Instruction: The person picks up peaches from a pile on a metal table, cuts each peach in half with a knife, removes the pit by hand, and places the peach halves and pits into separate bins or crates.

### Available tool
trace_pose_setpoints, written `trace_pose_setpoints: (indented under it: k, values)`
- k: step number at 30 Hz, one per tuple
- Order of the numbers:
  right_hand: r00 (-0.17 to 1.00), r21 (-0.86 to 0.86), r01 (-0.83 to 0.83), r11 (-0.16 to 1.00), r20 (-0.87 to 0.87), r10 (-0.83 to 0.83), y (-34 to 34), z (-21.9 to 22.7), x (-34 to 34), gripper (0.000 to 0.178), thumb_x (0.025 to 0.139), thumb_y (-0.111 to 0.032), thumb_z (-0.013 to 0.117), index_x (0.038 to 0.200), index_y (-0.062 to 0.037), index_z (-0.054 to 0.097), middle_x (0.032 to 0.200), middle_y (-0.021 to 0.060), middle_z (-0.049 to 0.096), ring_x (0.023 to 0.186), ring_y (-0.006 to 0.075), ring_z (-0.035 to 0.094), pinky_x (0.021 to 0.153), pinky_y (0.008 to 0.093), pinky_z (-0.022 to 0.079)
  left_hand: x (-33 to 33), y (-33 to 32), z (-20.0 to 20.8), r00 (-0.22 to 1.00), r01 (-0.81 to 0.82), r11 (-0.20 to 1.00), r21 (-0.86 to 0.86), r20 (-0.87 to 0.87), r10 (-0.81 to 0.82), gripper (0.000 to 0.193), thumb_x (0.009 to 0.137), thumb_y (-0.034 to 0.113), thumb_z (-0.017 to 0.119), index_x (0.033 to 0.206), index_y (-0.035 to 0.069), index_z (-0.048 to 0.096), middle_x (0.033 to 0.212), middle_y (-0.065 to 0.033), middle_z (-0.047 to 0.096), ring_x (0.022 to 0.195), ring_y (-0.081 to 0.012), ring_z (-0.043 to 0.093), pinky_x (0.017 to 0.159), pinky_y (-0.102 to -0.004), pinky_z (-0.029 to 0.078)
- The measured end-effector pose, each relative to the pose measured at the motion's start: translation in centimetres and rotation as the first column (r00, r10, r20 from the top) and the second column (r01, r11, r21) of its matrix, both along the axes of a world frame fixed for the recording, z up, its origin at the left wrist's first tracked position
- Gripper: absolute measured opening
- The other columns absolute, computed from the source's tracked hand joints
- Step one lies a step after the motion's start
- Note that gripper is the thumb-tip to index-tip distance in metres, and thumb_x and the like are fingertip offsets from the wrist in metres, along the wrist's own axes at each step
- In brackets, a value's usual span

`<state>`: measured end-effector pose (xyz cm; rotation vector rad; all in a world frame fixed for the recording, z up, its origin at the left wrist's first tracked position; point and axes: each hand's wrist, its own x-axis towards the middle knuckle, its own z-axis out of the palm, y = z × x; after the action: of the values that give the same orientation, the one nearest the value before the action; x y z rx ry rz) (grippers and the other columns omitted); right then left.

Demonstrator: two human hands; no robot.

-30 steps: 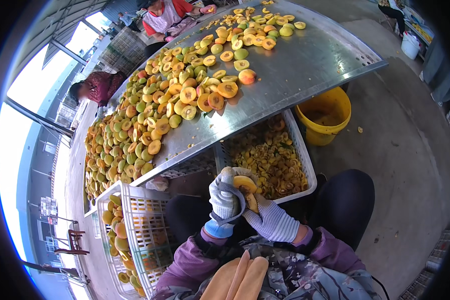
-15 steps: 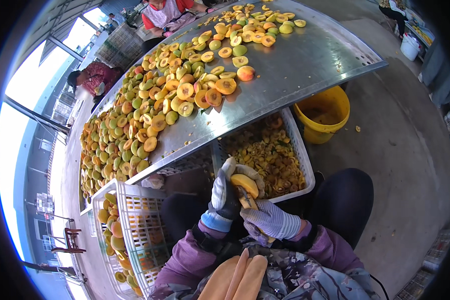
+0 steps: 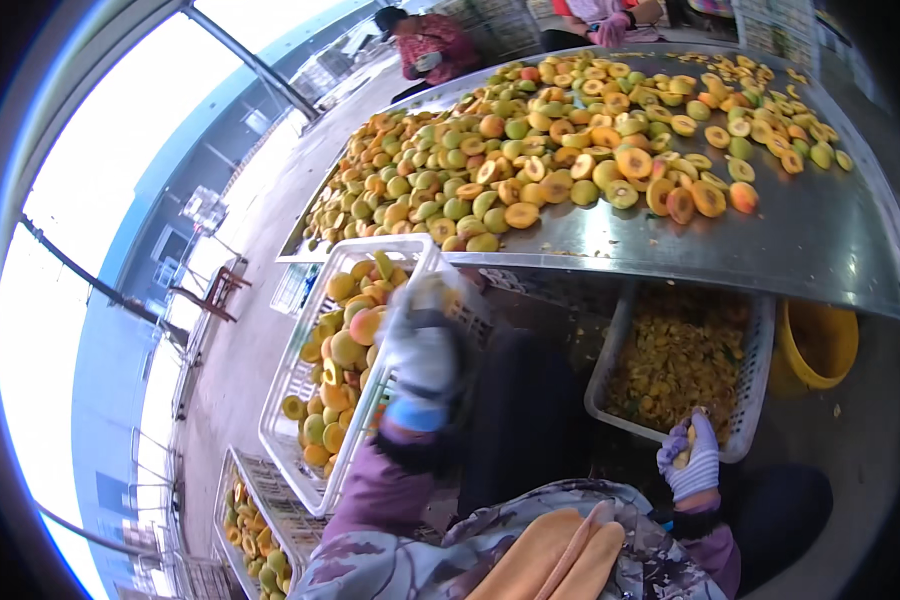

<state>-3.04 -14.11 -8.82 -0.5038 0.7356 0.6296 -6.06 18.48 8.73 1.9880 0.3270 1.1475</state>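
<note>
My left hand (image 3: pixel 422 345), in a whitish glove, is smeared by motion at the right rim of a white plastic basket (image 3: pixel 322 470). Whether anything is in its fingers cannot be made out. Halved peaches (image 3: pixel 348 349) in yellow, green and orange fill that basket. My right hand (image 3: pixel 692 460), in a striped purple-white glove, is closed around a tool with a pale wooden handle (image 3: pixel 684 450); its working end is hidden. It is at the near edge of a pale crate (image 3: pixel 767 365) holding pits and scraps (image 3: pixel 678 360).
A metal table (image 3: pixel 810 255) bears a heap of halved peaches (image 3: pixel 530 165). A yellow bucket (image 3: pixel 820 345) stands right of the scrap crate. Another basket of fruit (image 3: pixel 255 530) sits at lower left. Two people (image 3: pixel 435 50) are beyond the table.
My view has swung left. My left hand, which held a peach half against the tool, has moved left to the basket. My right hand has drawn apart to the right, still gripping the tool.
</note>
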Motion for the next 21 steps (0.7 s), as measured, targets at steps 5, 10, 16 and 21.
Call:
trace_pose_setpoints:
  k: [5, 10, 16, 21]
  values:
    - [0.997, 0.015, -0.07, 0.997, 0.034, 0.069, 0.7, 3.2, 0.5, 0.025, 0.091, -0.036, 0.057, 0.078, -0.0173, 0.048, 0.059, -0.0036, 0.049, 0.04, 0.0099, 0.043, 0.037, 0.0266, 0.035, -9.6, 9.6, 4.2, 0.759, -0.534, 0.738, 0.412, -0.152, 0.633, 0.017, 0.088, 0.013, 0.059, 0.099, 0.002, 0.066, 0.092, -0.0101, 0.066, 0.086, -0.0215, 0.061, 0.078, -0.032, 0.048]
    - [0.979, -0.143, -0.05, 0.988, 0.189, 0.077, 0.5, 3.4, 1.4, 0.021, 0.092, -0.031, 0.054, 0.08, -0.0154, 0.046, 0.058, -0.0002, 0.047, 0.039, 0.0125, 0.044, 0.035, 0.0279, 0.038, 0.5, 5.0, 4.9, 0.945, -0.233, 0.957, 0.173, -0.193, 0.265, 0.018, 0.087, 0.009, 0.059, 0.102, 0.002, 0.066, 0.097, -0.0136, 0.066, 0.089, -0.0233, 0.062, 0.081, -0.0325, 0.048]
    - [0.946, -0.299, -0.01, 0.954, 0.305, 0.105, -1.5, 3.1, 2.3, 0.022, 0.093, -0.026, 0.051, 0.08, -0.0096, 0.046, 0.054, 0.0032, 0.045, 0.036, 0.0156, 0.045, 0.032, 0.0294, 0.038, 20.0, -3.2, -2.6, 0.703, 0.296, 0.876, 0.381, -0.708, 0.071, 0.044, 0.08, 0.034, 0.062, 0.121, 0.017, 0.057, 0.105, -0.0167, 0.063, 0.097, -0.0363, 0.061, 0.087, -0.042, 0.047]
    - [0.953, -0.436, 0.048, 0.898, 0.29, 0.09, -1.9, 3.1, 3.6, 0.025, 0.093, -0.024, 0.053, 0.077, -0.0059, 0.047, 0.051, 0.0046, 0.045, 0.036, 0.0151, 0.045, 0.033, 0.0288, 0.038, 32.7, -0.4, -9.6, 0.536, 0.214, 0.953, 0.214, -0.842, 0.069, 0.066, 0.079, 0.046, 0.063, 0.127, 0.003, 0.051, 0.106, -0.0211, 0.065, 0.102, -0.034, 0.061, 0.087, -0.039, 0.048]
